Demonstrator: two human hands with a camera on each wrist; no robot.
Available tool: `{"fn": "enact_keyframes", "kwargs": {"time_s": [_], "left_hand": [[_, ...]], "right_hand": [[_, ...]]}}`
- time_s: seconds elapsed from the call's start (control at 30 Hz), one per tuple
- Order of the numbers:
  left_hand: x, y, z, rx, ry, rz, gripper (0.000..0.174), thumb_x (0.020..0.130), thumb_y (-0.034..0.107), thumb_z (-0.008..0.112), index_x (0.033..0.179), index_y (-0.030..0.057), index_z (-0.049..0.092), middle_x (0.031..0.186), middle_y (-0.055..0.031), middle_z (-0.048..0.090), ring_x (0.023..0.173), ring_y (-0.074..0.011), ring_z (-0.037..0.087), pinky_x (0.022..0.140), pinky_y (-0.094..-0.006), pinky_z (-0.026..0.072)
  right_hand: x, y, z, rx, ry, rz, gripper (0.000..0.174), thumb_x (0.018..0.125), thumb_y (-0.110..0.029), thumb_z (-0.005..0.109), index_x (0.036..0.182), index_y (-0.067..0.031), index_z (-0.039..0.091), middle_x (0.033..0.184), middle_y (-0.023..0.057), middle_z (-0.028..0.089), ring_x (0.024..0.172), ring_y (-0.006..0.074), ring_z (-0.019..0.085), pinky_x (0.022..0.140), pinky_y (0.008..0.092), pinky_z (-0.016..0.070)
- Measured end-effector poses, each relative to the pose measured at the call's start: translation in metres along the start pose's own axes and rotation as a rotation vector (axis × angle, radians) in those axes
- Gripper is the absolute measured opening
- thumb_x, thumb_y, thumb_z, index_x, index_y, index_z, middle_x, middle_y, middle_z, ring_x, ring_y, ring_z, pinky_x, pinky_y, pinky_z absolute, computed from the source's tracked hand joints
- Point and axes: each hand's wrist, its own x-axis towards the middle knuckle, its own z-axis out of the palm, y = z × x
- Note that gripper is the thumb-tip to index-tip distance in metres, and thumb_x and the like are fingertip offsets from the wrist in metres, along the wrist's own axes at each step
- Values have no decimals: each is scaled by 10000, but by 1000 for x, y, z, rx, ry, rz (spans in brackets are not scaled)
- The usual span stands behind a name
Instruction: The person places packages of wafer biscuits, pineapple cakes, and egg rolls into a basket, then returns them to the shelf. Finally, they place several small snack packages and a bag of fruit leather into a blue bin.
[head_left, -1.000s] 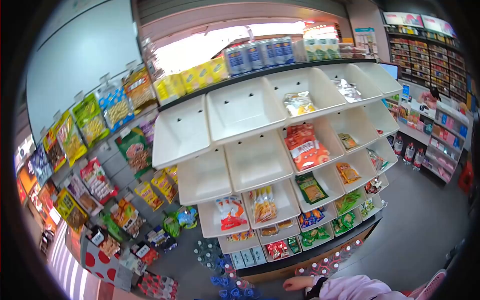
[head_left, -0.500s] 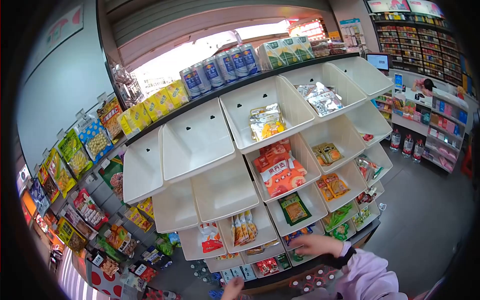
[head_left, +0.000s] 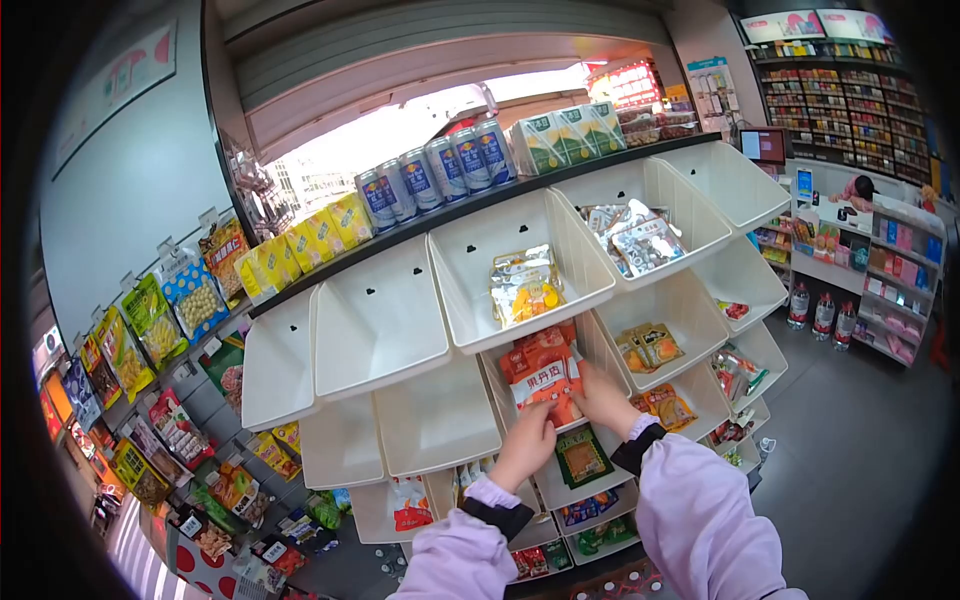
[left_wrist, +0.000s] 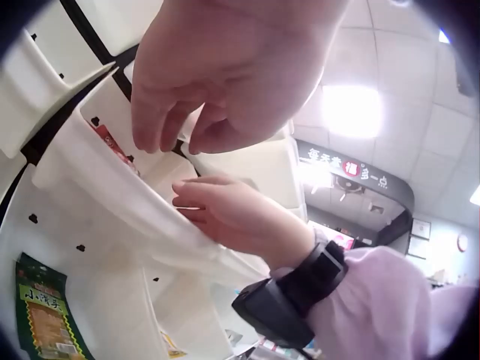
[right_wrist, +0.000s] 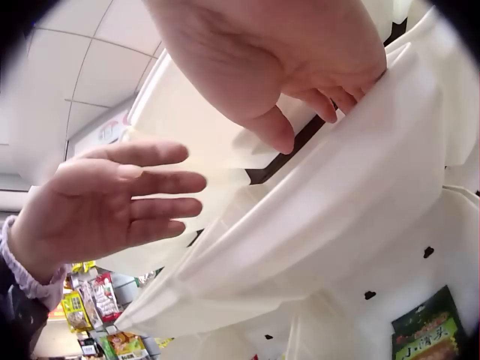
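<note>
In the head view, a red packet (head_left: 545, 365) with a white label band leans in a white bin (head_left: 604, 352) of the tilted rack. My left hand (head_left: 527, 442) is at the packet's lower edge. Beside its lower right side is my right hand (head_left: 606, 402). The right wrist view shows the left hand (right_wrist: 112, 202) with its fingers straight and apart, and the right hand (right_wrist: 285, 60) over the bin's rim, fingers extended. In the left wrist view a red corner of the packet (left_wrist: 112, 144) shows behind the rim. A dark green packet (head_left: 583, 458) lies in the bin below.
Silver and yellow packets (head_left: 527, 285) lie in the bin above, and silver packets (head_left: 640, 238) to their right. Cans (head_left: 420, 178) and green-white cartons (head_left: 567, 138) line the top ledge. Snack bags (head_left: 195, 290) hang on the left wall. A counter (head_left: 835, 215) stands at right.
Both hands have risen from low in front of the rack to the red packet. Early on only one hand was visible, at the bottom right. The view has shifted closer to the bins.
</note>
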Motion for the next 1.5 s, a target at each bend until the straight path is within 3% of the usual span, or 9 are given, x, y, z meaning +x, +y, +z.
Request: {"fn": "enact_keyframes", "kwargs": {"time_s": [0.2,0.3,0.5,0.67,0.77,0.87,1.2,1.33,1.5], "left_hand": [[24,-14,26,223,-144,-190,433,825,264,474,1120,-52,450,1070,-272,491,972,-409,492,850,-424,405],[25,-18,30,245,-203,-263,486,833,325,458,1141,-50,442,1095,-295,473,994,-419,487,857,-422,405],[23,-6,21,196,-201,-351,589,815,378,471,1196,-62,383,1170,-319,419,1052,-423,465,894,-407,391],[21,-16,23,162,-133,-323,621,804,379,485,1211,-72,356,1177,-316,415,1054,-418,466,899,-396,390],[21,-18,21,106,-139,-327,619,805,378,486,1209,-73,359,1179,-309,419,1053,-413,469,898,-391,389],[23,-19,21,89,-154,-338,615,813,381,481,1213,-70,359,1193,-300,414,1083,-402,449,912,-392,373],[-4,20,-8,-70,414,-118,403,831,173,496,1161,-34,394,1145,-215,455,1070,-341,454,915,-373,359],[-45,17,-7,-510,503,-250,249,868,96,424,1095,-6,426,1055,-121,519,940,-182,542,827,-274,431],[-78,10,-6,-1289,183,-702,253,885,145,405,1094,8,449,987,-165,568,846,-245,588,755,-320,483]], "right_hand": [[18,10,17,-217,-79,63,627,765,-285,580,1171,115,319,1046,295,487,975,393,501,840,425,411],[25,11,18,-138,-190,196,619,744,-303,610,1136,105,360,1070,274,483,993,394,491,836,426,413],[33,16,14,47,-75,105,550,684,-294,690,1000,78,437,1021,261,518,951,392,517,792,410,441],[36,9,11,759,-299,356,361,753,-150,633,1018,62,510,941,135,592,810,203,590,676,299,471],[38,10,19,827,-266,356,311,780,-119,590,1028,47,503,920,122,590,784,186,590,645,293,481],[32,-1,13,1053,-258,643,277,803,-96,544,1037,42,493,894,125,586,762,173,585,616,279,486],[29,-3,-18,1227,-146,441,223,847,-71,507,1020,70,505,912,122,599,768,169,603,647,281,490],[10,-4,-36,1294,-114,391,248,844,-61,509,1051,75,489,938,122,594,804,168,597,696,284,486],[-22,-10,-59,1416,-165,358,293,845,-46,496,1094,100,448,991,142,572,850,173,588,754,287,479]]}}
